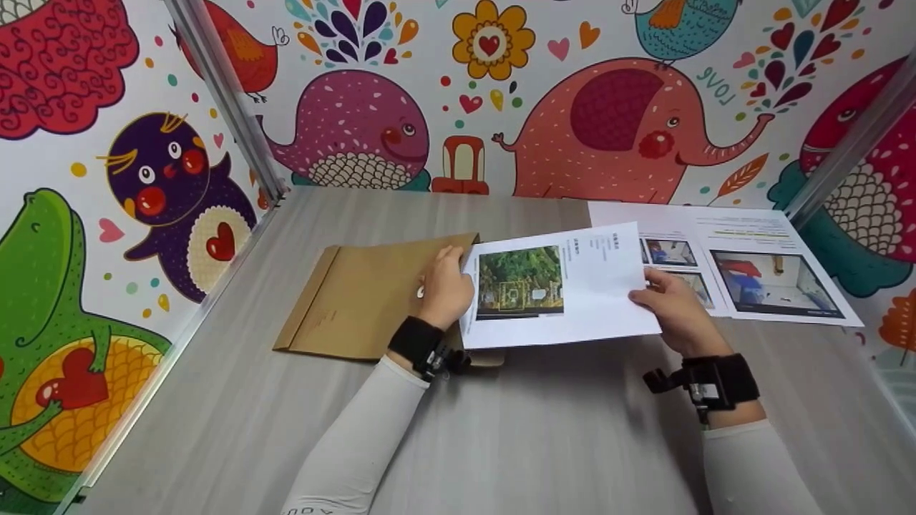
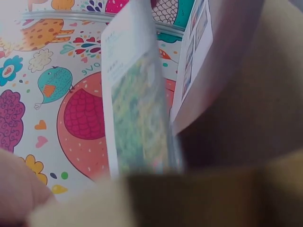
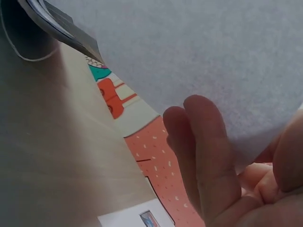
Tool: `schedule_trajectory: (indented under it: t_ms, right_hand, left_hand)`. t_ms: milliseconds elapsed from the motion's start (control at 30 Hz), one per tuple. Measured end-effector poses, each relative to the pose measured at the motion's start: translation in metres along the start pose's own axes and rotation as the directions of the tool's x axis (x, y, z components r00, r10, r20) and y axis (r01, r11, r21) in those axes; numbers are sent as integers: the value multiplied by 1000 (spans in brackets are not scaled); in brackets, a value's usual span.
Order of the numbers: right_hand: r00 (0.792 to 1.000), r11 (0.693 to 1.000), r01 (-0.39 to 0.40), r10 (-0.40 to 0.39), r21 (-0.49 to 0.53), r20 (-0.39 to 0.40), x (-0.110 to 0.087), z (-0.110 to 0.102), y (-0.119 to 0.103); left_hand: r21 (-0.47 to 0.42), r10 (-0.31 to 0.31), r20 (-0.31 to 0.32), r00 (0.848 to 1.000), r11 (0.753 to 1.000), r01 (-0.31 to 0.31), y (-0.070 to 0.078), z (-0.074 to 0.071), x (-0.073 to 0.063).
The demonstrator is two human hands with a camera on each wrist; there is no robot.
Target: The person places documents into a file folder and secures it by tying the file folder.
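A brown paper envelope (image 1: pixel 358 300) is at the left, gripped near its right-hand end by my left hand (image 1: pixel 445 290). My right hand (image 1: pixel 676 311) pinches the right edge of a printed sheet of paper (image 1: pixel 601 286), thumb on the printed face and fingers behind it. The sheet bears a green aerial photo, and its left end is right at the envelope's mouth. In the left wrist view the envelope's edge (image 2: pixel 85 208) crosses low in front of the blurred sheet (image 2: pixel 137 118). In the right wrist view the sheet's blank back (image 3: pixel 199 47) shows above my fingers (image 3: pixel 208 137).
Printed pages with photos (image 1: pixel 776 286) lie on the grey wood-grain table (image 1: pixel 558 443) at the back right, partly behind the held sheet. Cartoon-patterned panels (image 1: pixel 472 107) stand behind and at the sides, with metal posts (image 1: pixel 229 93) at the corners.
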State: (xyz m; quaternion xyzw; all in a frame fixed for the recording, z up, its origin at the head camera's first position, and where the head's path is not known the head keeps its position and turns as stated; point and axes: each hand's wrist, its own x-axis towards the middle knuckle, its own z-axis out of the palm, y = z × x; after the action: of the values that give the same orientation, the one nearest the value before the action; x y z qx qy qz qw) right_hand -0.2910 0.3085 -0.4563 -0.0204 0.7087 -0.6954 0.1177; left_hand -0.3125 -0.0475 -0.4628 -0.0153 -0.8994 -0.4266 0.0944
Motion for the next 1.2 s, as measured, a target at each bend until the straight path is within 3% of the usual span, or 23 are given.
schedule_trajectory:
  t_ms: [367, 733, 867, 1100, 1200]
  right_hand:
    - [1000, 1000, -16, 16, -7, -10, 11, 47, 16]
    - [999, 994, -32, 31, -108, -13, 12, 79, 26]
    - [999, 988, -41, 40, -152, -11, 13, 85, 30]
    - [989, 976, -78, 51, -201, -137, 12, 79, 29]
    - [989, 976, -83, 56, -199, -140, 11, 78, 28]
  left_hand:
    - [-31, -34, 74, 997, 999, 36, 14, 6, -10]
    - [8, 26, 144, 989, 1000, -27, 36, 28, -29]
    - [-5, 32, 128, 991, 999, -31, 38, 28, -30]
    - [-18, 0, 101, 995, 1000, 2, 36, 23, -27]
    - [-15, 0, 100, 995, 1000, 2, 36, 22, -27]
